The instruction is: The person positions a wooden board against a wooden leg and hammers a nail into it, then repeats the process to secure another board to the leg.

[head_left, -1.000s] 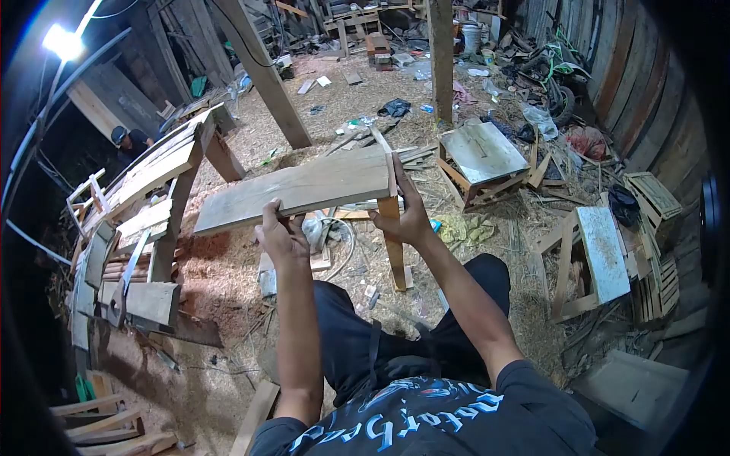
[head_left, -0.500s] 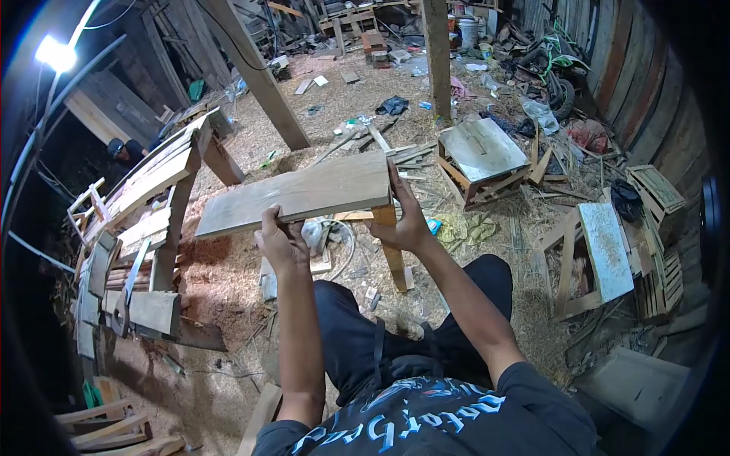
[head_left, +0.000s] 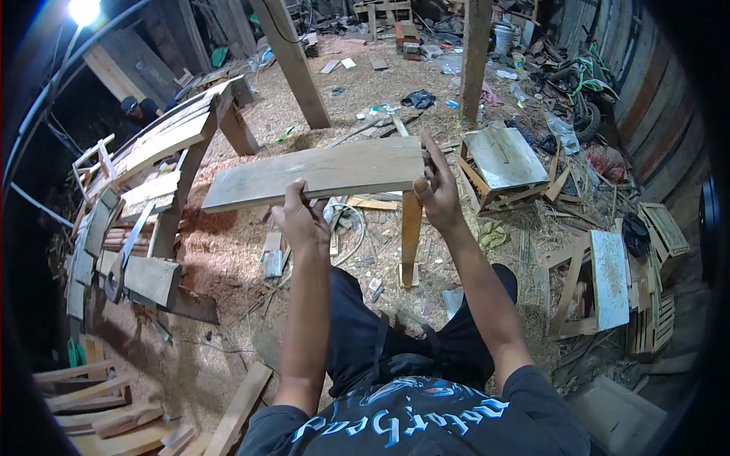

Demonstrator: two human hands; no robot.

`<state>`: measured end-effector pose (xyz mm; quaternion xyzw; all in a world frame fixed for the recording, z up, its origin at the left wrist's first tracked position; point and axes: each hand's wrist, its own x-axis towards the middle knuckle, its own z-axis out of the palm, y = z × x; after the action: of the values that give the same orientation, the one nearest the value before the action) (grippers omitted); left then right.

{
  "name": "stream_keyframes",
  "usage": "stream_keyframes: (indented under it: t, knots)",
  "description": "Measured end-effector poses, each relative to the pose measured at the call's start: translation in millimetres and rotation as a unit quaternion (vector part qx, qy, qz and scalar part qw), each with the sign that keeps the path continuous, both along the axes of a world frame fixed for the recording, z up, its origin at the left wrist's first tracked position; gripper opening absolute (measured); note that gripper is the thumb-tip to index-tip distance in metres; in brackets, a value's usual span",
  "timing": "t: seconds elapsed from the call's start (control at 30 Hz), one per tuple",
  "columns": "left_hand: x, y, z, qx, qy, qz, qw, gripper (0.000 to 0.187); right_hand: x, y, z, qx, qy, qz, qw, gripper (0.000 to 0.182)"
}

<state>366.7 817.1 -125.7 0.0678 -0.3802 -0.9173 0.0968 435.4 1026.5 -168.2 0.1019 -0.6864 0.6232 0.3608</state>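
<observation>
A wide wooden plank (head_left: 319, 173) is held up in front of me, nearly level. My left hand (head_left: 300, 216) grips its near long edge, with the thumb on top and the fingers underneath. At the plank's right end, my right hand (head_left: 439, 186) holds the end edge and corner. An orange-brown wooden leg (head_left: 410, 239) stands upright below the right end of the plank; whether the two touch is unclear.
A slatted wooden workbench (head_left: 171, 148) with a handsaw (head_left: 118, 273) is at left, with a person (head_left: 141, 110) beyond it. Posts (head_left: 475, 61) rise ahead. A white-topped stool (head_left: 506, 158) and a frame with a white panel (head_left: 610, 280) stand right.
The view has shifted, so the surroundings appear moved. My right hand has changed its hold, from beside the wooden leg to the plank's end. My left hand still holds the near edge.
</observation>
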Motion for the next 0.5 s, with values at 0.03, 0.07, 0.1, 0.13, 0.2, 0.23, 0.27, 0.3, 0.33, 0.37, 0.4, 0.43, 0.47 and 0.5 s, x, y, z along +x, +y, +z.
stream_keyframes:
  t: [0.03,0.07,0.1,0.13,0.2,0.23,0.27,0.3,0.33,0.37,0.4,0.43,0.47,0.5]
  knots:
    - [0,2,0,-0.001,0.002,-0.001,1.000,0.036,-3,1,5,0.023,0.013,-0.006,1.000,0.103]
    - [1,4,1,-0.002,0.003,-0.003,1.000,0.036,-5,1,10,0.046,0.048,-0.018,0.998,0.083]
    - [2,6,1,-0.003,0.005,-0.006,1.000,0.037,-3,0,13,0.036,0.036,-0.014,0.999,0.079]
    - [1,9,1,0.008,0.014,-0.003,1.000,0.038,-1,1,15,0.027,0.024,-0.010,0.999,0.074]
    - [3,11,2,-0.005,0.000,-0.007,1.000,0.038,0,1,12,0.029,0.033,-0.028,0.999,0.061]
    - [5,12,3,-0.011,-0.006,-0.009,1.000,0.038,-1,2,11,0.032,0.041,-0.037,0.998,0.059]
    - [8,14,5,-0.015,-0.008,-0.007,1.000,0.037,-1,2,8,0.034,0.048,-0.047,0.997,0.058]
    - [10,17,8,-0.016,-0.008,0.001,1.000,0.037,-2,2,7,0.036,0.056,-0.057,0.996,0.057]
    - [10,20,10,-0.017,-0.006,0.009,1.000,0.037,-1,1,8,0.031,0.061,-0.054,0.996,0.056]
    - [10,22,10,-0.019,-0.006,0.016,1.000,0.037,-1,1,7,0.034,0.062,-0.055,0.996,0.056]
    - [7,21,7,-0.021,0.008,0.011,1.000,0.037,-1,2,6,0.037,0.063,-0.056,0.996,0.057]
    - [1,19,1,-0.024,0.021,0.006,0.999,0.038,-1,3,5,0.040,0.064,-0.057,0.996,0.057]
    - [-3,18,-2,-0.026,0.036,0.001,0.999,0.038,-1,2,6,0.034,0.064,-0.059,0.996,0.057]
    - [-3,18,-3,-0.030,0.034,0.000,0.999,0.038,1,-1,9,0.028,0.063,-0.062,0.996,0.057]
